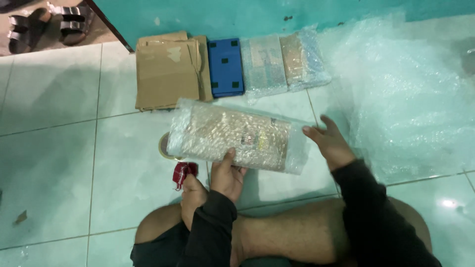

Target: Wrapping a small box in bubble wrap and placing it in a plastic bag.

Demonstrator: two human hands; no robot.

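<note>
Glossy pale-green tile floor (59, 148), teal wall (222, 15) at its far edge. Left hand (225, 175) grips the near edge of a flat, bubble-wrapped brown parcel (232, 136) above mid-floor. Right hand (330, 143), fingers loosely spread, touches the parcel's end beside crinkled bubble wrap (410, 94).

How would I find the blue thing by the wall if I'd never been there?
Look along the teal wall to the row of flat things lying on the floor tiles at its foot. The blue box lies between the stack of brown cardboard and the bubble-wrapped parcels. It is the only bright blue, unwrapped one, with small dark squares on top.
</note>
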